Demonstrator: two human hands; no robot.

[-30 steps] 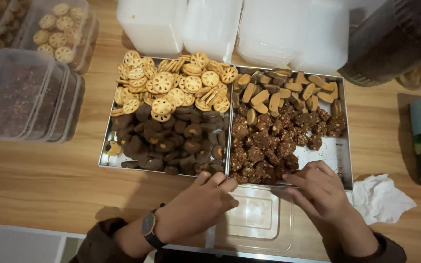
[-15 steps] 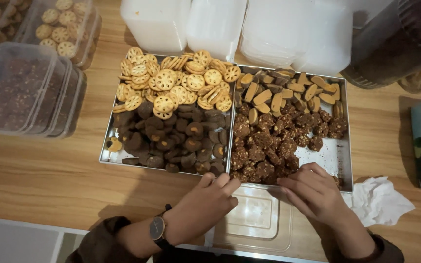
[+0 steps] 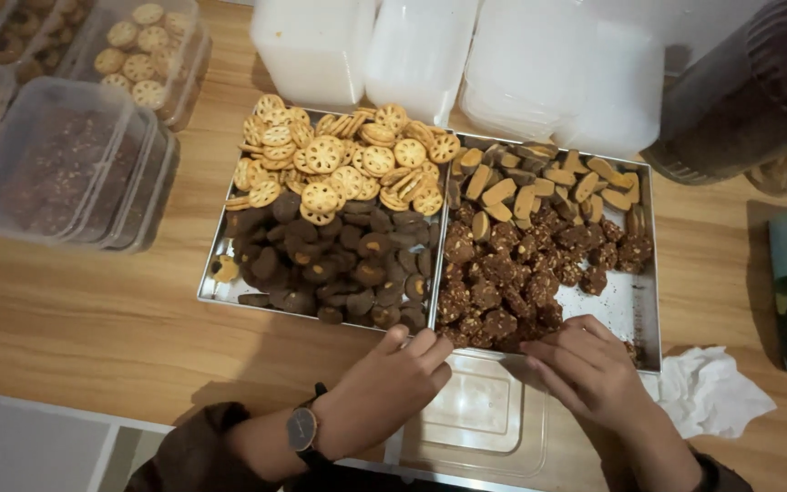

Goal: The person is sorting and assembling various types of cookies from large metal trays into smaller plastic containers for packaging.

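Clear plastic is showing under both hands: a shallow see-through container lid [image 3: 480,410] is lying on the wooden worktop [image 3: 93,328] at the near edge, just in front of two metal trays. The left hand [image 3: 384,387], wearing a dark wristwatch [image 3: 302,428], is reaching in from the near left with its wrist bent and its fingers lying flat and close together over the lid's left edge, tips pointing far-right toward the trays; its grip is pinching nothing. The right hand [image 3: 585,369] is coming in from the near right, palm down, fingers slightly curled and held together, resting on the lid's far right corner beside the right tray [image 3: 639,310] of dark crumbly cookies [image 3: 512,273]. The left tray [image 3: 216,287] is carrying round lattice biscuits [image 3: 339,164] and dark chocolate cookies [image 3: 339,264]. A crumpled white tissue [image 3: 712,392] is lying right of the right hand.
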